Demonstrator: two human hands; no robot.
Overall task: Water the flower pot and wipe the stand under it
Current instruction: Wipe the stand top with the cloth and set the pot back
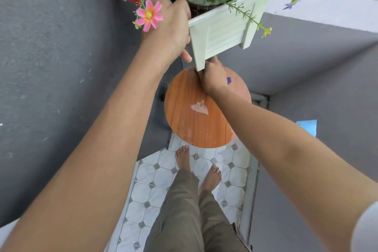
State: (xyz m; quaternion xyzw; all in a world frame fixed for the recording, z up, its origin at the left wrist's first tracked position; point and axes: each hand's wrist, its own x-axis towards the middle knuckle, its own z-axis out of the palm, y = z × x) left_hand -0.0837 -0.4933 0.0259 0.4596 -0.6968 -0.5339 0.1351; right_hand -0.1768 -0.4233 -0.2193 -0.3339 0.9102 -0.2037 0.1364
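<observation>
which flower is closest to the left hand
The pink flower with the yellow centre, hanging right over the back of the left hand. The red, orange and purple ones sit higher up or across the planter.

white flower pot (223, 28) – tilted, raised | round wooden stand (192, 116) – bare

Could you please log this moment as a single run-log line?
left hand: holding planter box rim | right hand: under planter base | planter: lifted, tilted above round wooden stand | stand: bare, pale patch
</observation>
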